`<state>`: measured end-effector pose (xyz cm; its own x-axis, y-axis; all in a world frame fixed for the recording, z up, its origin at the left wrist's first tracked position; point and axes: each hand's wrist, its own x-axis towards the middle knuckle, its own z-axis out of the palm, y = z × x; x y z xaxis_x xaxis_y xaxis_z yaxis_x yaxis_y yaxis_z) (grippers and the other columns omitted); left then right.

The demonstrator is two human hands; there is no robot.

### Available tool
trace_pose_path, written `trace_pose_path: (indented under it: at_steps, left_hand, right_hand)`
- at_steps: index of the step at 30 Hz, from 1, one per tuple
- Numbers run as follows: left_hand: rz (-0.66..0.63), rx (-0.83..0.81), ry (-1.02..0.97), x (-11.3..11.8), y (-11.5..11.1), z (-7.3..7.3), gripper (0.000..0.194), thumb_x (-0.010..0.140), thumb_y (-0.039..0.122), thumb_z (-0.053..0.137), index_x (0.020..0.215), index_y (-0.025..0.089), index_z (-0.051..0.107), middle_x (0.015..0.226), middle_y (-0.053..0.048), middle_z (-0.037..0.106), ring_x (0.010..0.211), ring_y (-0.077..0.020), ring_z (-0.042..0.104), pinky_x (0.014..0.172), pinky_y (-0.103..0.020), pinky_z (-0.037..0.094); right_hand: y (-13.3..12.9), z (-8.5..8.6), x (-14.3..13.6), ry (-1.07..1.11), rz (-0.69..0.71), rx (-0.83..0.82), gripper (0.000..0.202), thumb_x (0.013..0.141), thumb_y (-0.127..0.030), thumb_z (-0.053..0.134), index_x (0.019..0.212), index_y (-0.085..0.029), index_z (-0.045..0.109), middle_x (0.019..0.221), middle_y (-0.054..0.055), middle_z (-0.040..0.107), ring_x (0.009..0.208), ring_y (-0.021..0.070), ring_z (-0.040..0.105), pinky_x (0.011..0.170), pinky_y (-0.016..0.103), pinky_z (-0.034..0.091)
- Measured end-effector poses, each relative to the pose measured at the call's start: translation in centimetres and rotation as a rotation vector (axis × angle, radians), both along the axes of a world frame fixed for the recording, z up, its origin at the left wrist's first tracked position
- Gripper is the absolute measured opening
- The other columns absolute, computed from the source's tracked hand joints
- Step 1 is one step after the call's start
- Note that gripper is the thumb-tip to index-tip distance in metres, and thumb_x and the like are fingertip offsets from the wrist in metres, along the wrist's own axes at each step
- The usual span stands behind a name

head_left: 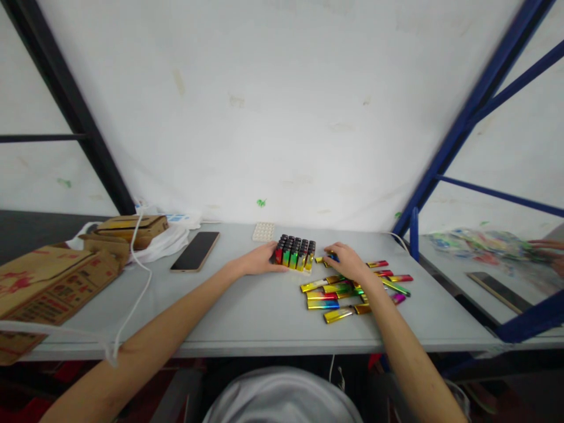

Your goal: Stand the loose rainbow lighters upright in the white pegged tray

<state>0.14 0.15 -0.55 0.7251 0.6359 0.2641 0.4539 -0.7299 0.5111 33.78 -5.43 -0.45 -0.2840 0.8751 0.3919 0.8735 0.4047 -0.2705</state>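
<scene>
Several metallic-coloured lighters [293, 258] with black tops stand upright in rows in a pale tray [307, 272] in the middle of the table. My left hand [263, 259] grips the left side of this block, its thumb along the front. To the right of it, my right hand [346, 261] curls its fingers down around a blue and gold lighter [333, 257], partly hidden by the fingers. Below and around my right hand lie several loose lighters [323, 305] in gold, red, green, blue and pink, some covered by my wrist.
A white tray with holes [263, 231] lies near the wall. On the left are a phone [195, 251], an open cardboard box [66, 276], a smaller box [134, 229], white plastic bags and a hanging white cable [145, 282]. A blue frame [458, 138] borders the right, with another person's hands beyond.
</scene>
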Motion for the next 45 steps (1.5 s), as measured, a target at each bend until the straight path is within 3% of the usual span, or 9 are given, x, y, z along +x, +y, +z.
trace_pose_path:
  at_steps: [3, 9, 17, 20, 26, 31, 35, 40, 45]
  left_hand:
    - [0.006, -0.004, 0.018, 0.0, 0.0, 0.0, 0.065, 0.083, 0.061, 0.079, 0.128, 0.017, 0.063, 0.134, -0.014, 0.066, 0.121, -0.0337, 0.063, 0.108, -0.044, 0.050]
    - [0.009, -0.001, 0.035, 0.1, -0.1, 0.2, 0.065, 0.083, 0.060, 0.078, 0.128, 0.016, 0.064, 0.135, -0.015, 0.066, 0.122, -0.0356, 0.062, 0.110, -0.046, 0.048]
    - [-0.003, -0.015, 0.032, 0.1, -0.2, 0.3, 0.061, 0.084, 0.059, 0.078, 0.127, 0.017, 0.065, 0.139, -0.015, 0.064, 0.127, -0.0351, 0.061, 0.112, -0.046, 0.047]
    - [0.000, -0.020, 0.001, 0.0, -0.1, 0.2, 0.062, 0.082, 0.059, 0.080, 0.126, 0.018, 0.065, 0.137, -0.015, 0.065, 0.125, -0.0352, 0.061, 0.111, -0.046, 0.048]
    - [-0.012, -0.005, -0.008, 0.0, 0.0, 0.0, 0.062, 0.083, 0.060, 0.079, 0.128, 0.019, 0.065, 0.135, -0.013, 0.066, 0.124, -0.0343, 0.062, 0.112, -0.046, 0.047]
    - [0.000, -0.013, 0.007, 0.1, -0.1, 0.1, 0.066, 0.082, 0.060, 0.079, 0.130, 0.017, 0.064, 0.136, -0.015, 0.066, 0.123, -0.0347, 0.062, 0.111, -0.048, 0.048]
    - [0.001, -0.021, -0.004, 0.1, -0.2, 0.3, 0.064, 0.083, 0.058, 0.079, 0.130, 0.017, 0.064, 0.133, -0.015, 0.067, 0.120, -0.0342, 0.064, 0.111, -0.049, 0.048]
    - [-0.007, -0.016, -0.014, 0.1, -0.2, 0.2, 0.064, 0.082, 0.057, 0.080, 0.130, 0.018, 0.063, 0.133, -0.014, 0.068, 0.120, -0.0339, 0.064, 0.110, -0.047, 0.049]
    - [-0.008, -0.014, -0.009, 0.1, -0.1, 0.2, 0.065, 0.083, 0.059, 0.079, 0.130, 0.018, 0.064, 0.135, -0.014, 0.067, 0.122, -0.0343, 0.064, 0.109, -0.046, 0.050]
  right_hand:
    - [0.0, -0.4, 0.2, -0.023, 0.042, -0.076, 0.021, 0.095, -0.033, 0.068, 0.109, -0.022, 0.078, 0.106, 0.011, 0.076, 0.100, 0.0256, 0.069, 0.095, 0.036, 0.051]
    - [-0.2, 0.0, -0.1, -0.042, 0.033, -0.052, 0.020, 0.095, -0.038, 0.069, 0.102, -0.022, 0.080, 0.097, 0.009, 0.074, 0.089, 0.0234, 0.068, 0.085, 0.032, 0.052]
    - [-0.4, 1.0, -1.2, 0.171, -0.081, 0.021, 0.035, 0.107, -0.044, 0.045, 0.112, -0.021, 0.071, 0.080, 0.006, 0.075, 0.074, 0.0243, 0.071, 0.076, 0.033, 0.050]
    - [-0.6, 1.2, -1.6, 0.246, -0.109, 0.106, 0.041, 0.107, -0.048, 0.040, 0.107, -0.022, 0.072, 0.079, 0.006, 0.075, 0.072, 0.0246, 0.070, 0.072, 0.032, 0.048]
    - [-1.2, 2.0, -2.6, 0.423, -0.215, 0.250, 0.046, 0.096, -0.065, 0.056, 0.095, -0.021, 0.070, 0.058, -0.001, 0.056, 0.054, 0.0183, 0.053, 0.061, 0.030, 0.043]
    - [-1.4, 2.3, -3.2, 0.461, -0.093, 0.239, 0.051, 0.097, -0.066, 0.054, 0.094, -0.019, 0.074, 0.083, 0.008, 0.065, 0.074, 0.0219, 0.060, 0.072, 0.035, 0.052]
    - [-1.6, 2.4, -3.5, 0.598, 0.021, 0.112, 0.050, 0.101, -0.063, 0.048, 0.112, -0.019, 0.071, 0.105, 0.013, 0.072, 0.088, 0.0233, 0.067, 0.077, 0.036, 0.057]
    - [-1.8, 2.2, -4.0, 0.696, 0.145, -0.029, 0.055, 0.104, -0.062, 0.040, 0.131, -0.018, 0.058, 0.091, 0.007, 0.073, 0.078, 0.0201, 0.068, 0.078, 0.035, 0.057]
    - [-1.5, 1.5, -4.9, 0.814, 0.157, -0.154, 0.055, 0.101, -0.070, 0.038, 0.121, -0.022, 0.057, 0.073, -0.002, 0.057, 0.056, 0.0154, 0.056, 0.054, 0.028, 0.048]
